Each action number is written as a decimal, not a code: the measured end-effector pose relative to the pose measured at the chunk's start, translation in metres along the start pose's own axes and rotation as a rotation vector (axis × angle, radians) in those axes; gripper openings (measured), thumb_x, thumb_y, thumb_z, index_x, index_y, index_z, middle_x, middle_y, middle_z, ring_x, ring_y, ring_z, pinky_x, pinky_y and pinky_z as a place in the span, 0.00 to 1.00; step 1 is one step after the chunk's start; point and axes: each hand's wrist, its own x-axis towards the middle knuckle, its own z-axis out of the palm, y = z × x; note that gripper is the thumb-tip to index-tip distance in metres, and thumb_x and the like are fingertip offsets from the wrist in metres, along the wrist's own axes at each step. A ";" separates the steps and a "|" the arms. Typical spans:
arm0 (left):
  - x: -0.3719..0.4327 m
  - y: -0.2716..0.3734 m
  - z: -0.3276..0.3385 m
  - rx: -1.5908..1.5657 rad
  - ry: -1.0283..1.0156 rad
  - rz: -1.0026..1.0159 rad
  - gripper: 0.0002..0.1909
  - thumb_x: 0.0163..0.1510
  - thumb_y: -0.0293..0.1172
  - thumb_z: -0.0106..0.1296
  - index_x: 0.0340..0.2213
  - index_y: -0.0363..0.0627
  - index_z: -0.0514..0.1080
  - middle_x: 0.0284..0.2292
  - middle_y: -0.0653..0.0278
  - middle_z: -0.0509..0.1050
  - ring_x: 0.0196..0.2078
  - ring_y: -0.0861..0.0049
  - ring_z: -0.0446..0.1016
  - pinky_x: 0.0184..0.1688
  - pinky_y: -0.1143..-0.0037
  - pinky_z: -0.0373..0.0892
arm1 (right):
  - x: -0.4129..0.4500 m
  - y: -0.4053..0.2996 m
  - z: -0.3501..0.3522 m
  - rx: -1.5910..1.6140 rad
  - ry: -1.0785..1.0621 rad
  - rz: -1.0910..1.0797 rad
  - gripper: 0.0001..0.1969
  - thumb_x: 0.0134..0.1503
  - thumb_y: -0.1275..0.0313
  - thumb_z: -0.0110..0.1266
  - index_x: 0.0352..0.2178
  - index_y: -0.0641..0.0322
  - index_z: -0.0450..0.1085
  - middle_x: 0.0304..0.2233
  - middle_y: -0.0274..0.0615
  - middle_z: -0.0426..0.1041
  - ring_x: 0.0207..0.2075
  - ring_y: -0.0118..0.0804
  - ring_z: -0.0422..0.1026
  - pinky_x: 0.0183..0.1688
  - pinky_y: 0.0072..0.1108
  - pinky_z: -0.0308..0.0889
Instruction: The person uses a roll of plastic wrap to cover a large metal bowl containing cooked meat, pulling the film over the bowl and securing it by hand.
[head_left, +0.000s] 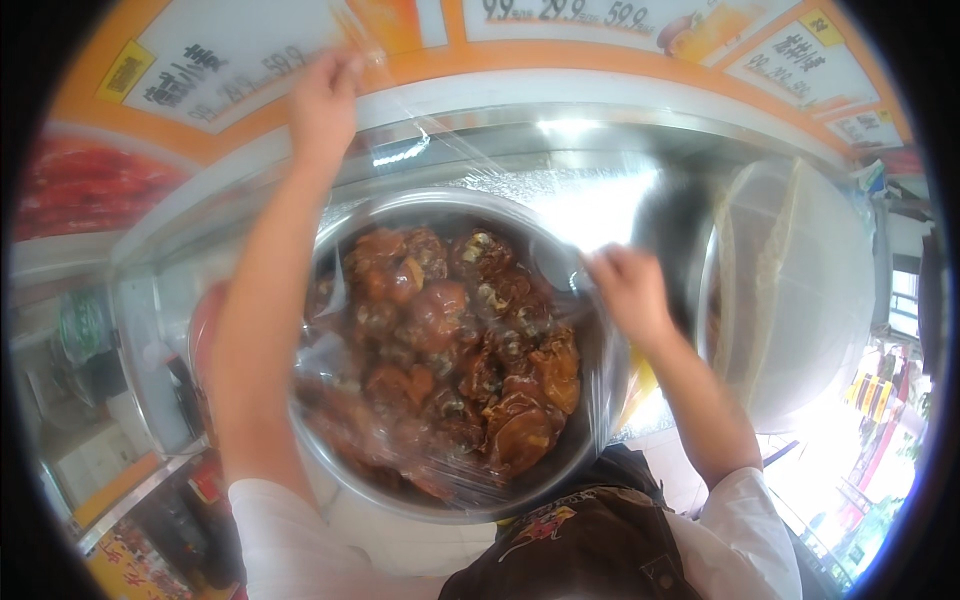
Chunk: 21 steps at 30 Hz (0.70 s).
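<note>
Before me is a large steel bowl (442, 194) of glossy brown pieces of meat (450, 300) in sauce. Clear plastic film (454, 471) lies creased across the bowl, catching the light at its left and front. My left hand (326, 94) is raised beyond the far left of the bowl, its fingers closed on the film, which runs in taut strands back towards the bowl. At the right rim, my right hand (628, 289) is pinched on film that hangs in folds along the bowl's side. Both hands are slightly blurred.
A shiny metal counter (585, 199) runs behind the bowl. To the right stands a white mesh food cover (817, 300) over another container. Orange and white price boards (525, 56) form the far edge. A glass-sided case (161, 360) is at left.
</note>
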 end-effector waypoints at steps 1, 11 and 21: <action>-0.002 0.002 0.003 0.001 -0.005 0.001 0.11 0.63 0.35 0.53 0.39 0.41 0.77 0.26 0.64 0.77 0.29 0.76 0.74 0.36 0.74 0.69 | 0.003 0.002 -0.001 -0.097 0.101 -0.088 0.13 0.61 0.66 0.61 0.30 0.69 0.77 0.16 0.32 0.69 0.20 0.21 0.59 0.23 0.21 0.59; -0.006 -0.009 0.017 0.255 0.171 0.422 0.09 0.63 0.34 0.53 0.38 0.42 0.76 0.31 0.57 0.79 0.32 0.64 0.77 0.36 0.72 0.71 | 0.048 0.049 -0.003 0.110 -0.005 0.096 0.11 0.58 0.66 0.65 0.28 0.64 0.77 0.20 0.26 0.71 0.21 0.18 0.61 0.24 0.16 0.58; -0.010 -0.014 0.021 0.375 0.131 0.541 0.07 0.62 0.32 0.51 0.38 0.46 0.75 0.36 0.60 0.79 0.36 0.57 0.78 0.37 0.66 0.73 | 0.046 0.076 0.027 0.611 -0.213 0.368 0.14 0.66 0.64 0.54 0.43 0.66 0.76 0.33 0.36 0.78 0.31 0.23 0.75 0.35 0.17 0.72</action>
